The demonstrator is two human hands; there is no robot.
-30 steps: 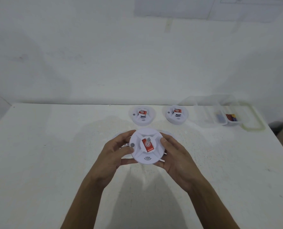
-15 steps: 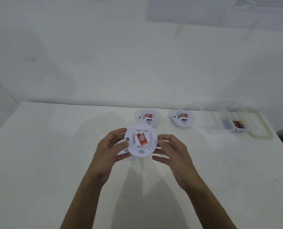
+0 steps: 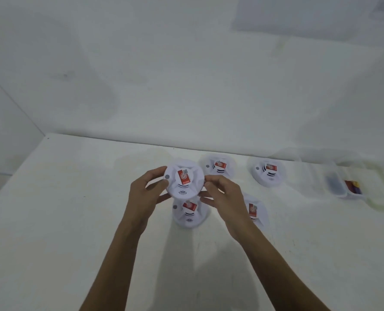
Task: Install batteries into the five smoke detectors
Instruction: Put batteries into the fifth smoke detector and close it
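I record my left hand [image 3: 146, 196] gripping the raised smoke detector [image 3: 184, 179] above the desk [image 3: 74, 221]; my right hand [image 3: 222, 194], fingers relaxed, touches its rim.

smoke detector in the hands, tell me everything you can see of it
The smoke detector is a round white plastic disc, held above the table and tilted toward the camera. A red and white label sits at its centre, a small grey dot near its left rim, dark curved slots below the label. The left hand grips its left edge, thumb on the face. The right hand has fingertips at the right rim; whether they grip is unclear.
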